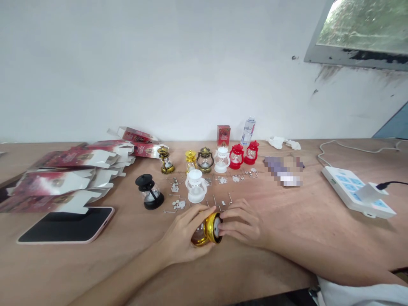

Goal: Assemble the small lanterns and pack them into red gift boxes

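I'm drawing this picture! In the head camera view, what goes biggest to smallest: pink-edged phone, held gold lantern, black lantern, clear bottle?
1. Pink-edged phone
2. Held gold lantern and black lantern: too alike to rank; the gold one is partly covered
3. Clear bottle, though it's farther back

Lanterns [196, 191] stand beyond the left hand [183, 238]. Left of it lie boxes [57, 182]; right of the right hand [244, 223], a power strip [344, 185].
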